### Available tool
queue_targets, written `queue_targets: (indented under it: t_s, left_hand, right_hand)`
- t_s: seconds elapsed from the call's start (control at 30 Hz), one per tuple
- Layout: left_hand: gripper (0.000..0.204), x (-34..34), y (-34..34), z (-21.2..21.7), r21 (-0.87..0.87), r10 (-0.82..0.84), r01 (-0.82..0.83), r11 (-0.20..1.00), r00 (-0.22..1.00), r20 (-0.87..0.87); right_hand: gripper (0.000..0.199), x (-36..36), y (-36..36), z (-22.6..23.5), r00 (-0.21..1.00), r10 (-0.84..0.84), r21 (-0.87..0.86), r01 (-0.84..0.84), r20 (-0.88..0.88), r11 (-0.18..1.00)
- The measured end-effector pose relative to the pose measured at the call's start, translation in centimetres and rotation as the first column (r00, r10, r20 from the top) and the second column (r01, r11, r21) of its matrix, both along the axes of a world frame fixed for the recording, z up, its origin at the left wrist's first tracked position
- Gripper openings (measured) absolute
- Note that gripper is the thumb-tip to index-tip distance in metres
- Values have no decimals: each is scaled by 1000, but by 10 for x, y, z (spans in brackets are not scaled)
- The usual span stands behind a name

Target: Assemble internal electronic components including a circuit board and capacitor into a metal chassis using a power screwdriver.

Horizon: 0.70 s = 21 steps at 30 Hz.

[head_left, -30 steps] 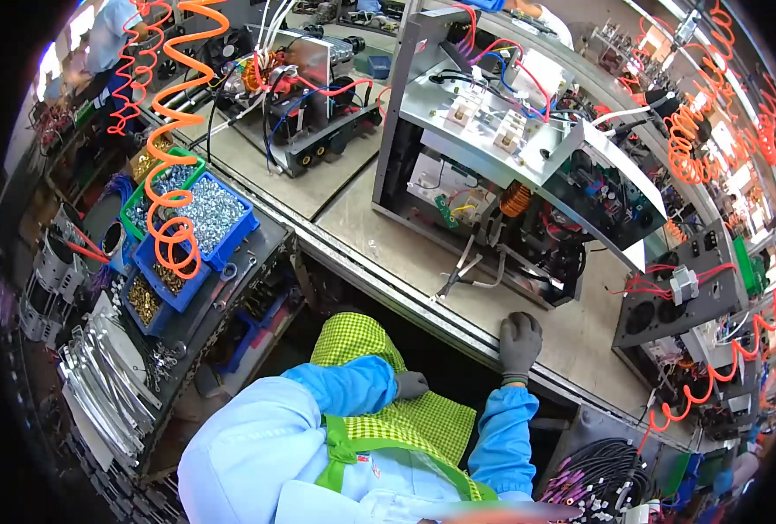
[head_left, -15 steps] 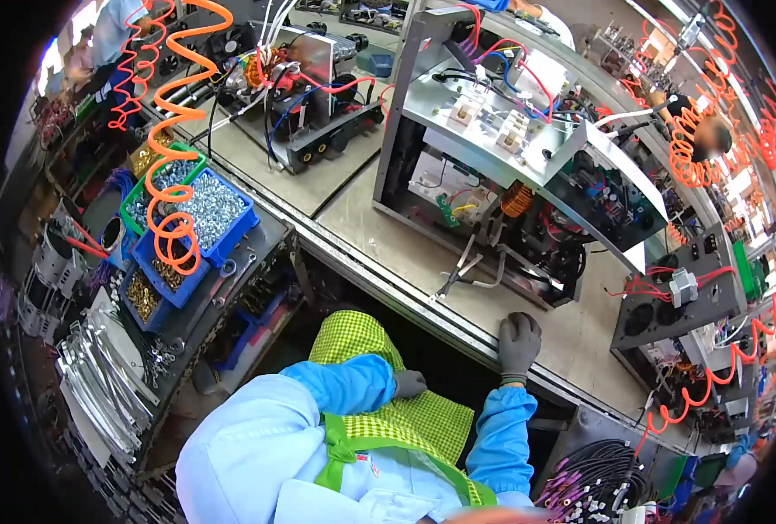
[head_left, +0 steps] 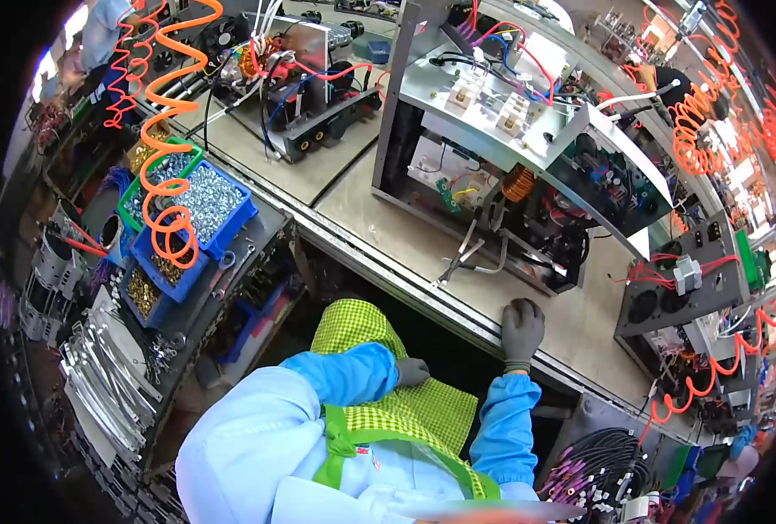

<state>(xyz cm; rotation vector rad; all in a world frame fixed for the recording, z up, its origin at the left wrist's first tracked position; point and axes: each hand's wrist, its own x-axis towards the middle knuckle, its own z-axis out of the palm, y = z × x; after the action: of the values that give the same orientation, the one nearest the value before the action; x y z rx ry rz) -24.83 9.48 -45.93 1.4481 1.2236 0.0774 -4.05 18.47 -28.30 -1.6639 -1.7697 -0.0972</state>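
Observation:
My right hand (head_left: 522, 334), in a grey glove, rests on the front edge of the workbench with its fingers lying on the surface and nothing held. In another grey glove, my left hand (head_left: 412, 372) lies on the yellow-green checked apron (head_left: 436, 409) over my lap. Its fingers are mostly hidden, so their pose is unclear. Beyond my right hand stands an open metal machine housing (head_left: 493, 140) with wires, terminal blocks and a copper coil (head_left: 518, 184). Loose cable ends (head_left: 462, 258) hang out of it toward the bench's front edge.
Left of me, a side shelf carries blue bins of screws (head_left: 209, 205), wrenches (head_left: 228, 262) and metal strips (head_left: 108, 375). A second wired assembly (head_left: 296, 96) stands far left on the bench. A grey panel (head_left: 681, 279) stands right; orange coiled hoses (head_left: 171, 113) hang nearby. Black cables (head_left: 602, 467) lie lower right.
The view has shifted slightly. Both my hands stay in place, the right on the bench edge and the left on the apron.

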Motion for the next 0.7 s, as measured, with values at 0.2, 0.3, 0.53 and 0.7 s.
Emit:
queue_targets:
  t_s: [0.2,0.3,0.53,0.7]
  left_hand:
    - [38,0,-1,-1,15,3,-3,1000,1000,14]
    - [38,0,2,0,29,4,-5,1000,1000,23]
    - [38,1,-2,-13,17,15,-16,1000,999,42]
    - [36,-1,-5,5,-64,39,-37,997,999,28]
  right_hand:
    - [21,1,0,0,1000,-8,-7,8,10,1000]
    - [21,1,1,1,1000,-5,-8,5,3,1000]
    - [20,-1,-1,2,1000,-13,-12,13,-2,1000]
    - [20,0,-3,-2,1000,-1,5,1,-8,1000]
